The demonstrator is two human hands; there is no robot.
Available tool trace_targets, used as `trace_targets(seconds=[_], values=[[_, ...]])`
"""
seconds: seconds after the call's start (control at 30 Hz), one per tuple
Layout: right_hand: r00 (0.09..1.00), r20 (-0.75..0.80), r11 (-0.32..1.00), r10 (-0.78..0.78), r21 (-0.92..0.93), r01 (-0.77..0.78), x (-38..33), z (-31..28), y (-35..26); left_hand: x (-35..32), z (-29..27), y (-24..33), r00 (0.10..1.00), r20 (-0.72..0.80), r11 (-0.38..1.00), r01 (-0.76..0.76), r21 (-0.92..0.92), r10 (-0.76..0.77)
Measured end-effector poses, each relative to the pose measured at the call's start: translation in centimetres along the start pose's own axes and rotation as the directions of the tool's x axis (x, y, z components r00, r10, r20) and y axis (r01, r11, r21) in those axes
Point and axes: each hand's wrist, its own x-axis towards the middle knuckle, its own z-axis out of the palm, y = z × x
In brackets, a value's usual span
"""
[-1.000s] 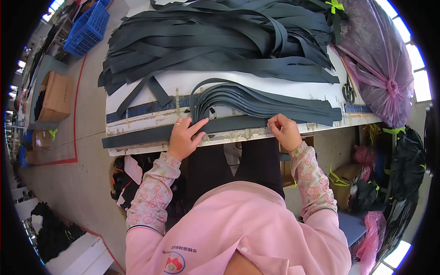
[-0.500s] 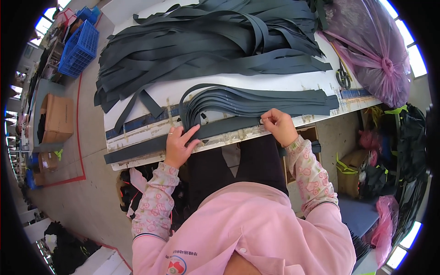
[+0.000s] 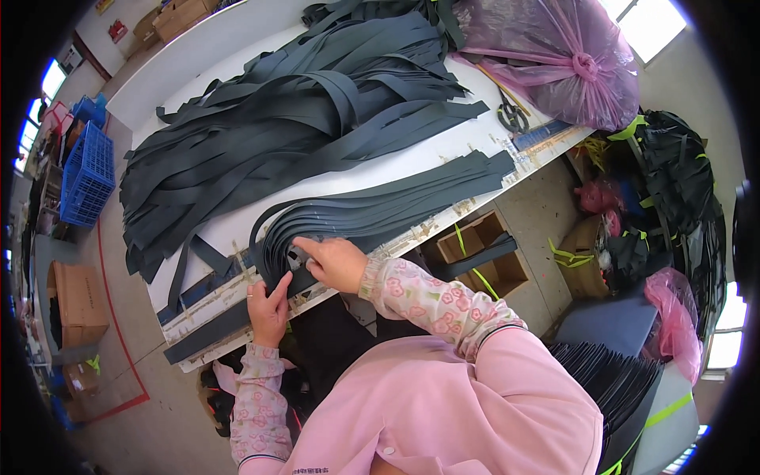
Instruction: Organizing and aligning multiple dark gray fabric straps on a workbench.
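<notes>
A thick bundle of dark grey-green flat strips (image 3: 396,198) lies folded over at its left end along the table's near edge. My left hand (image 3: 267,313), a ring on one finger, is at the near side of that fold, its thumb and fingers apart against the strips. Reaching across from the right, my right hand (image 3: 339,265) has its index finger stretched to the inside of the fold, with its thumb lower and apart from it. Small dark and pale bits show between the two hands, too small to name. A single flat strip (image 3: 207,328) runs along the edge under my hands.
Behind the bundle a large heap of loose strips (image 3: 261,150) covers the white table (image 3: 336,184). Scissors (image 3: 512,119) and a tied pink plastic bag (image 3: 570,71) are at the right end. An open cardboard box (image 3: 507,265) stands below the edge; a blue crate (image 3: 89,174) is far left.
My right hand has left the strip's right part and come left to the fold, its pinch opened. My left hand stays by the fold. The whole view has turned and shifted.
</notes>
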Motion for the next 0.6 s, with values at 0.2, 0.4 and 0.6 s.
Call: trace_targets(seconds=[0.2,0.4,0.6], values=[[0.992,0.016,0.944,0.124,0.307,-0.123,-0.6,3.4,-1.2,0.2,-0.3,0.3,1.000,-0.006,0.999,0.012,0.043,-0.011],[0.969,0.150,0.933,0.195,0.278,-0.230,-1.0,3.2,-1.6,0.7,0.0,0.3,1.000,-0.002,0.997,0.026,-0.068,-0.027],[0.978,0.140,0.974,0.153,0.145,-0.173,-1.0,4.7,-3.1,-0.1,-0.6,-0.1,0.998,-0.024,0.997,0.048,-0.065,-0.050]])
